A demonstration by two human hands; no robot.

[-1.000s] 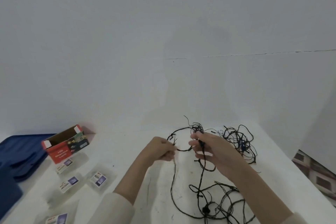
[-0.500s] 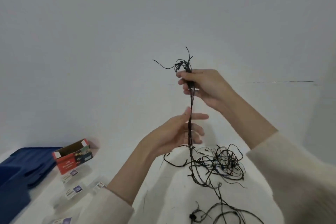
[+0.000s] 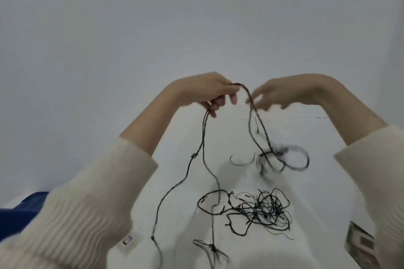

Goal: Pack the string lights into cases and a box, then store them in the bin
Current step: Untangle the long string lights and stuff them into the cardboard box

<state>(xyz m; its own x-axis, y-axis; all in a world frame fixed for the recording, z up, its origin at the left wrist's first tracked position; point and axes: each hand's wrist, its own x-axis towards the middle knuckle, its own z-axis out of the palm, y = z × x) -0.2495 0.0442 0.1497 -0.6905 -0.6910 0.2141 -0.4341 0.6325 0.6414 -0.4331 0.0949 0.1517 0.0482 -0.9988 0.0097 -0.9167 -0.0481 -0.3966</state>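
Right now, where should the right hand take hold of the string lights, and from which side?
Pinch the string lights just below the arch off the left hand, coming from the right. The paired strands hang straight and free there; lower down they tangle on the table.

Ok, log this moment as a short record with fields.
left hand: raised, fingers curled round the light string
right hand: raised beside it, blurred; grip unclear
light string: strands hang from the left hand, rest tangled on the table
bin: blue, far left, partly behind a sleeve
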